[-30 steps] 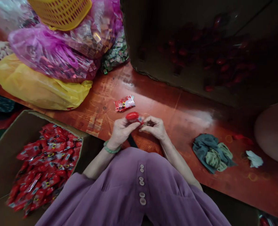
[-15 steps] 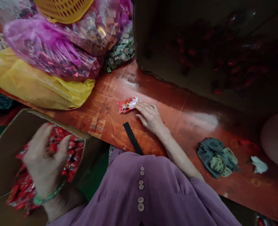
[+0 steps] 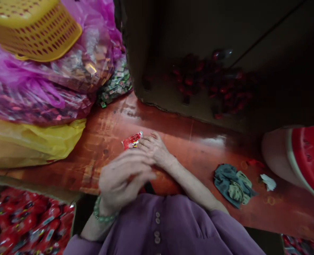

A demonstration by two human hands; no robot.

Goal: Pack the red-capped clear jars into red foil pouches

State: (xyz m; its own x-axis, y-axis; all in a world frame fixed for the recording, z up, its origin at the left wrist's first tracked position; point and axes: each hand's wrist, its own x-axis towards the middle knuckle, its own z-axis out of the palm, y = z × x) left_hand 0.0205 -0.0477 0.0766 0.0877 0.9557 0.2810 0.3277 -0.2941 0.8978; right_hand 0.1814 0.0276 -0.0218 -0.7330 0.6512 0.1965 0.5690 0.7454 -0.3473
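Note:
My left hand (image 3: 123,175), with a green bead bracelet (image 3: 103,212) at its wrist, is in the air before my chest, blurred by motion. Its fingers stretch to the right, the thumb is apart from them, and no object shows in it. On the red table (image 3: 196,159), my right hand (image 3: 157,150) rests with fingers extended at the right end of a small red printed packet (image 3: 130,141). My left hand partly covers the right fingers and the packet's lower edge. A black strip (image 3: 149,187) shows just below the left thumb.
Bags of small wrappers (image 3: 34,102), a yellow bag (image 3: 40,141) and a yellow basket (image 3: 40,32) are at left. A carton of red packets (image 3: 26,219) stands lower left. A big dark carton (image 3: 157,95) is behind; a cloth (image 3: 231,184) and red-lidded bucket (image 3: 279,152) are right.
My left hand has come from over the carton of red packets to the right, close to my right hand. The right hand stays at the packet. The view has shifted.

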